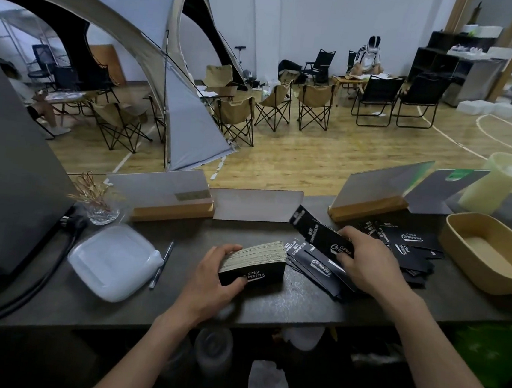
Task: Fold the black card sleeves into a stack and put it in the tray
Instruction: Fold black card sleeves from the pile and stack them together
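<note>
From the head view, the left hand (216,271) curls around a thick stack of folded sleeves (253,260) standing on the dark surface (285,303), thumb on the near face and fingers over the far side. The stack's black front carries white script that seems to read "Camping Club", seen upside down. The right hand (364,260) pinches a single flat black sleeve (319,234), lifted at a tilt above a loose pile of sleeves (399,248) spread out just right of the stack. Several of these show "CAMPING CLUB" in white block letters along with the same script logo. The tan tray (489,257) sits at the right end of the surface, just beside the pile, holding none of the sleeves. To the left lie a white plastic lid (117,261) and a pen (162,263), with a small glass (103,207) behind them.
</note>
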`<state>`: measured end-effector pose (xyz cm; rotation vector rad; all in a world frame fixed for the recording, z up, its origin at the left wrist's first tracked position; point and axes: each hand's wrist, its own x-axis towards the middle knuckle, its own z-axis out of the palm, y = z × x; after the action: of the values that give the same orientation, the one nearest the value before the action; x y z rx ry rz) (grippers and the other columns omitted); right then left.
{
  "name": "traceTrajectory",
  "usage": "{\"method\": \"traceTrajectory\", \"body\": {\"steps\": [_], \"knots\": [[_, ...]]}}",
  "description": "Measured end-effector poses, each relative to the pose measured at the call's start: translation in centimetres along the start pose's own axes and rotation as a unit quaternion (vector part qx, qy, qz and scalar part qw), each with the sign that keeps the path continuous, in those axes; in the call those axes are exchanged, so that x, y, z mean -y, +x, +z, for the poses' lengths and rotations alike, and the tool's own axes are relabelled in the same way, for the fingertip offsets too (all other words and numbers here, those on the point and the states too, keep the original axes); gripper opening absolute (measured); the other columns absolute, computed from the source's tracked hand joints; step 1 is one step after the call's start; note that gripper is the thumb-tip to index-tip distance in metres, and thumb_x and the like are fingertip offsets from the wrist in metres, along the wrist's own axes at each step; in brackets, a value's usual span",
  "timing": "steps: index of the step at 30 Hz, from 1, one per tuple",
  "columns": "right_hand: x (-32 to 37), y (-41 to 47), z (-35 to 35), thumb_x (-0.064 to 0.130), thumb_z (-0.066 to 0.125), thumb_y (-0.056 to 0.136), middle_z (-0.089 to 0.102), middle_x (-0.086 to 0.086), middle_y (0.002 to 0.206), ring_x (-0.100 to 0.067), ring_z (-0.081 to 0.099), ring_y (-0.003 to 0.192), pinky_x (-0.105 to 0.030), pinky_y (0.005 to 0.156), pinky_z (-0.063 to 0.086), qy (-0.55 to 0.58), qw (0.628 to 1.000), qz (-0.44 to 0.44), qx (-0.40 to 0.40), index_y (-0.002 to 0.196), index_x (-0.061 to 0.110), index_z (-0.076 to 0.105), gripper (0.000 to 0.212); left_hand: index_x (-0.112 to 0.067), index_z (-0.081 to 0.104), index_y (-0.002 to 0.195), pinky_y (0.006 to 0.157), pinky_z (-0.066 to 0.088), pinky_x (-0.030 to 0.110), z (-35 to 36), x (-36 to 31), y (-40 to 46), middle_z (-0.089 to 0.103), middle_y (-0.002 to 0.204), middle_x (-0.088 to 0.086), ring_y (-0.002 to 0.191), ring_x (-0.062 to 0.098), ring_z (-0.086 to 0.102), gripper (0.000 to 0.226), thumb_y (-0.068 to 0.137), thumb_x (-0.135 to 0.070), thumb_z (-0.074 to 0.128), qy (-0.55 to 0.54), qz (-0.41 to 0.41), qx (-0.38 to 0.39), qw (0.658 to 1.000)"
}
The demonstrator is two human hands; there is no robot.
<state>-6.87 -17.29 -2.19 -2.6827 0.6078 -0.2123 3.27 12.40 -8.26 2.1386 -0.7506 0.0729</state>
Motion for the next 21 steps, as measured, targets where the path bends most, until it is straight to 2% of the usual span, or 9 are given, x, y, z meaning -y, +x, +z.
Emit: {"method": "traceTrajectory", "body": {"steps": [2,4,7,9,11,13,17,21], "knots": [[0.5,-0.2,-1.1,0.021,0.070,0.087,0.074,0.006,0.097,-0.021,0.068,0.088,-0.036,0.074,0.054,0.115,0.988,-0.057,0.080,0.110,0.034,0.061,0.028,-0.027,0.059,0.127,0.091,0.043,0.011,-0.1,0.0,0.1,0.061,0.115,-0.009,0.105,0.000,0.058,0.054,0.076,-0.029,0.075,-0.003,-0.002,0.005,1.000],[1.3,-0.7,-1.8,0.018,0.073,0.087,0.076,0.007,0.091,-0.017,0.071,0.079,-0.035,0.071,0.057,0.208,0.959,-0.101,0.161,0.104,0.029,0.065,0.022,-0.026,0.059,0.127,0.088,0.041,0.007,-0.1,0.0,0.2,0.061,0.115,-0.008,0.104,-0.002,0.058,0.052,0.078,-0.020,0.076,-0.006,-0.003,0.009,1.000],[2.6,-1.1,-1.1,0.016,0.075,0.085,0.074,0.006,0.085,-0.013,0.071,0.075,-0.035,0.069,0.057,0.241,0.944,-0.124,0.188,0.096,0.029,0.067,0.020,-0.026,0.058,0.126,0.087,0.045,0.014,-0.2,-0.1,0.1,0.060,0.113,-0.007,0.103,0.000,0.058,0.054,0.076,-0.018,0.075,-0.015,0.001,0.015,1.000],[3.8,-1.2,0.5,0.012,0.077,0.081,0.069,0.008,0.076,-0.011,0.067,0.072,-0.030,0.069,0.055,0.221,0.950,-0.140,0.171,0.089,0.033,0.068,0.025,-0.026,0.057,0.125,0.089,0.048,0.021,-0.4,0.0,0.0,0.060,0.112,-0.007,0.103,0.001,0.058,0.057,0.072,-0.025,0.077,-0.013,0.016,0.021,1.000],[5.1,-1.4,2.3,0.010,0.079,0.077,0.068,0.012,0.079,-0.010,0.066,0.079,-0.025,0.074,0.053,0.176,0.963,-0.161,0.125,0.095,0.033,0.071,0.030,-0.031,0.055,0.128,0.090,0.047,0.016,-0.7,0.0,-0.1,0.058,0.117,-0.011,0.108,-0.001,0.056,0.065,0.070,-0.034,0.085,-0.020,0.021,0.040,0.999],[6.0,-1.5,3.7,0.012,0.081,0.072,0.069,0.013,0.088,-0.011,0.066,0.087,-0.031,0.080,0.053,0.141,0.971,-0.179,0.074,0.101,0.031,0.068,0.037,-0.035,0.055,0.128,0.092,0.045,0.011,-0.7,-0.1,-0.2,0.057,0.120,-0.015,0.112,-0.001,0.056,0.066,0.071,-0.044,0.087,-0.026,0.016,0.039,0.999],[6.8,-1.6,4.8,0.032,0.079,0.068,0.058,0.011,0.097,-0.011,0.058,0.094,-0.033,0.085,0.050,0.155,0.963,-0.219,0.028,0.107,0.033,0.067,0.041,-0.030,0.059,0.124,0.095,0.048,0.023,-0.3,0.2,0.0,0.061,0.116,-0.010,0.109,0.003,0.059,0.051,0.078,-0.039,0.081,-0.023,0.014,0.005,1.000],[9.0,-1.5,5.4,0.050,0.069,0.073,0.058,0.011,0.100,-0.013,0.052,0.103,-0.033,0.092,0.040,0.102,0.947,-0.294,-0.077,0.097,0.036,0.075,0.029,-0.028,0.061,0.119,0.090,0.050,0.022,0.3,0.1,-0.1,0.063,0.113,-0.009,0.106,0.007,0.062,0.047,0.077,-0.036,0.080,-0.033,0.010,-0.018,0.999]]}}
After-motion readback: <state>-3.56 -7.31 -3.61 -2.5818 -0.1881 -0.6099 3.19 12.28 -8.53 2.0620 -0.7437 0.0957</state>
